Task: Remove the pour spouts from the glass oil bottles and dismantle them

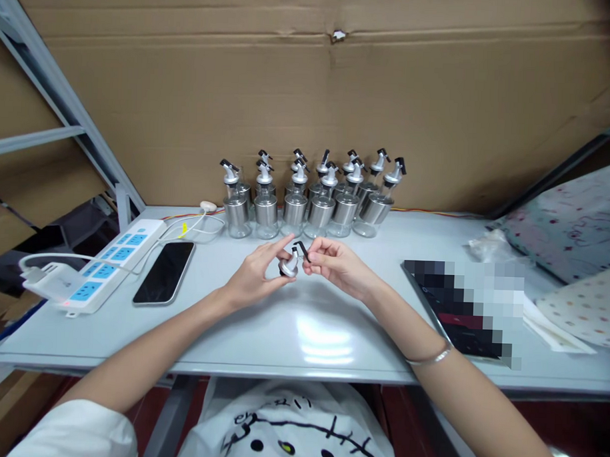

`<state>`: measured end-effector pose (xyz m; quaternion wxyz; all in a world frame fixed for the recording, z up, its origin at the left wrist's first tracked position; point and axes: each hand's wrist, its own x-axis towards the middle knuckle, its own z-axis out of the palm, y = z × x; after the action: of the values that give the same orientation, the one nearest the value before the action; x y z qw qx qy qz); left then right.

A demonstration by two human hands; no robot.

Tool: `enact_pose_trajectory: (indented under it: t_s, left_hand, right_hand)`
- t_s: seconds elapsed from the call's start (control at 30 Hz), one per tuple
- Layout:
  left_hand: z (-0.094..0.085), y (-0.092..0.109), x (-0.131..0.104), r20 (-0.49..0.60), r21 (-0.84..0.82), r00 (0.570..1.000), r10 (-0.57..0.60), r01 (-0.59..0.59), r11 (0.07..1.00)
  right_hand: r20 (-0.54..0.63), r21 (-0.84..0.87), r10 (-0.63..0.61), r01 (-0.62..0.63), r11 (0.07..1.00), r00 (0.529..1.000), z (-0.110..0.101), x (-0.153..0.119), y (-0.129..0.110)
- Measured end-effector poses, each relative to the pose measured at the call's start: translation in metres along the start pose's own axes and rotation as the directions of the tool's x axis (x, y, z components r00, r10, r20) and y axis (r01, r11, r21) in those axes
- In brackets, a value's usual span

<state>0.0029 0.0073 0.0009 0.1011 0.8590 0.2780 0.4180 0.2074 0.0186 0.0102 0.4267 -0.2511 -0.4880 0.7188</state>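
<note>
Over the middle of the table, my left hand (256, 270) grips a silver and black pour spout (290, 264) between thumb and fingers. The thumb and fingers of my right hand (334, 264) pinch a small black lever (301, 250) right beside the spout's tip. Whether the lever is joined to the spout, I cannot tell. Behind my hands stand several glass oil bottles (294, 215) with steel sleeves. Each of the front ones carries a silver spout with a black lever on top.
A white power strip (116, 265) with a plugged-in charger and a phone (164, 273) lie on the left. At the right are a dark, partly pixelated flat object (433, 293), a crumpled clear bag (489, 247) and patterned cloth (576, 211). Cardboard (189, 104) walls off the back.
</note>
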Motion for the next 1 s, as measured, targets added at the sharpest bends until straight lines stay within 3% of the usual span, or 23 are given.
enact_pose_trajectory:
  t_s: [0.43,0.73,1.0]
  left_hand:
    - [-0.0021,0.0008,-0.0003,0.07,0.0,0.997,-0.034,0.034,0.999]
    - [-0.0012,0.0011,-0.0018,0.099,0.097,0.995,0.028,-0.037,0.995]
    - [-0.0018,0.0019,-0.002,0.136,0.184,0.985,0.104,-0.129,0.974]
  right_hand:
    - [0.034,0.002,0.1,-0.1,0.995,0.994,0.0005,-0.0006,0.0021]
    - [0.19,0.0,0.188,-0.192,0.981,0.964,-0.0024,-0.0029,0.0002]
    - [0.271,-0.086,0.159,-0.141,0.986,0.949,-0.0067,-0.0023,0.0027]
